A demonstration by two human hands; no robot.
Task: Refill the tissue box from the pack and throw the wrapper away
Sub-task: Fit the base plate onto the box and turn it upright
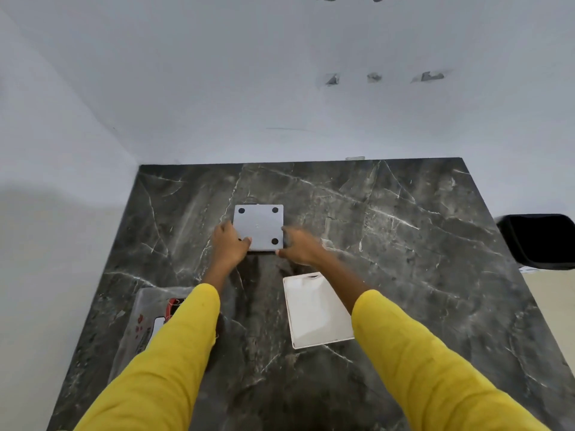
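A white square tissue box (259, 223) lies upside down on the dark marble table (404, 244), its underside up with black round feet at the corners. My left hand (228, 244) grips its left near corner, thumb on top. My right hand (300, 245) holds its right near edge. A white tray-like cover (315, 309) lies flat on the table near my right forearm. The tissue pack (146, 321), in clear plastic wrapper with red and white print, rests at the table's left near side, partly hidden under my left yellow sleeve.
A black bin (541, 241) stands off the table's right edge. White walls close in the back and left sides of the table. Beige floor shows at the right.
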